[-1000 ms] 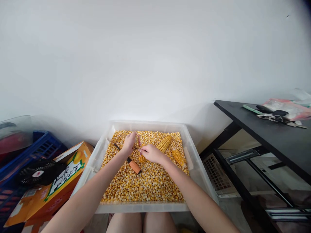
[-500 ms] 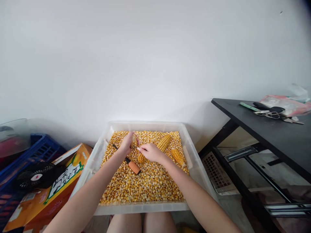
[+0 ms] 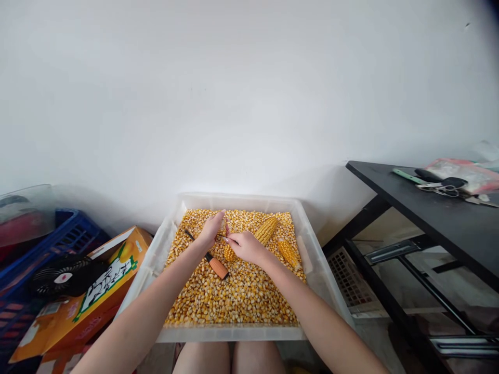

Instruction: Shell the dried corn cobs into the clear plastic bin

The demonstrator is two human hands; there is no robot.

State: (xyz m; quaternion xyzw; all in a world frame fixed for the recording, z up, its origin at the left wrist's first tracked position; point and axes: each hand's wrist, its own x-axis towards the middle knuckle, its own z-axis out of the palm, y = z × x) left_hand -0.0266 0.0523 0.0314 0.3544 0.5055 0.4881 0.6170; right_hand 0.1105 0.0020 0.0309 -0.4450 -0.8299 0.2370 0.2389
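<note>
Kernel-filled tray (image 3: pixel 167 234), both hands' (image 3: pixel 210 231) grip clenched round corn cob (image 3: pixel 229 253) between them.

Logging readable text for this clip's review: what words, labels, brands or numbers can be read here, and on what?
Orange cardboard box: black characters on its white panel, too blurred to read.
Small white label near that box's lower left edge: too small to read.
Packet on the black table: no print legible.
Clear bin of corn kernels, orange-handled tool, black fan: no text visible.

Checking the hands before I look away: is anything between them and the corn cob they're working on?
Nothing visible: left hand and right hand meet on the corn cob; the screwdriver lies beside them.
</note>
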